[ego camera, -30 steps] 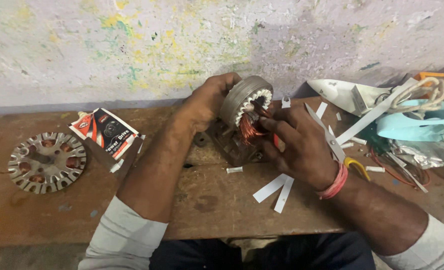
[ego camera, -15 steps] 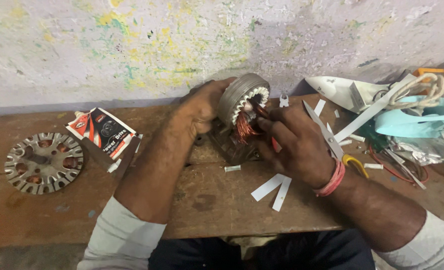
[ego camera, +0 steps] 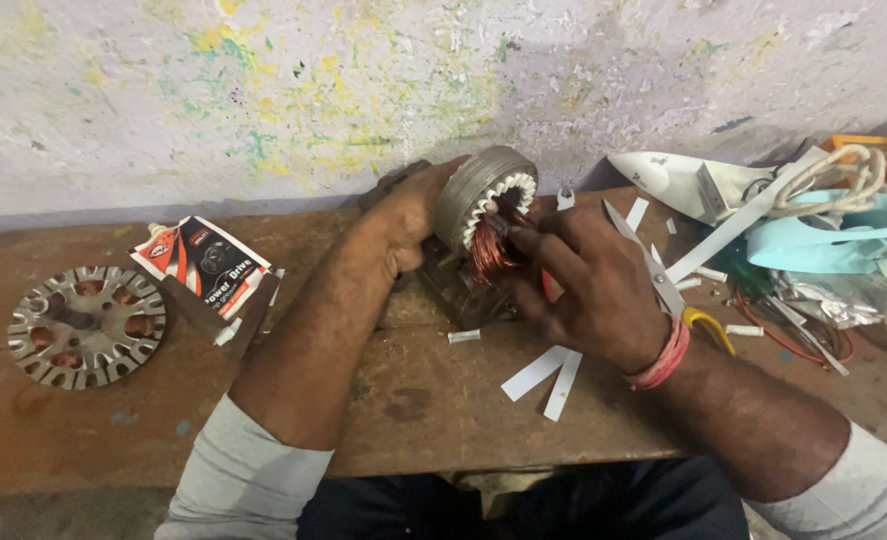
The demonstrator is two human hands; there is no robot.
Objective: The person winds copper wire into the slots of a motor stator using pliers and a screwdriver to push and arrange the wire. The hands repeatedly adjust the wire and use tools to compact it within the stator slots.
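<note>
Setting: Behind the table (ego camera: 433, 410) stood a pale wall (ego camera: 263, 90) flecked with yellow and green paint; the table was worn brown wood.
Motor core: a grey metal ring with white slot liners and copper winding (ego camera: 485, 205) stood tilted on its edge at the middle of the table, between the two hands.
Left hand: the left hand (ego camera: 403, 225) was wrapped round the back and outer rim of the motor core, clenched on it and holding it up.
Right hand: the right hand (ego camera: 588, 285) lay at the open face of the motor core, its fingertips (ego camera: 523, 240) pressed into the copper winding; whether it pinched anything could not be told.
Wrist: a red band (ego camera: 663, 355) circled the right wrist.
Near the hands: white paper strips (ego camera: 548, 375) lay just below the right hand; scissors with a yellow handle (ego camera: 678, 295) lay just behind it.
Left side: a slotted metal disc (ego camera: 85, 325) and a printed packet (ego camera: 206, 265) lay well apart from the hands.
Right side: a white iron (ego camera: 678, 182), cord (ego camera: 843, 180) and wires (ego camera: 793, 325) were heaped together.
</note>
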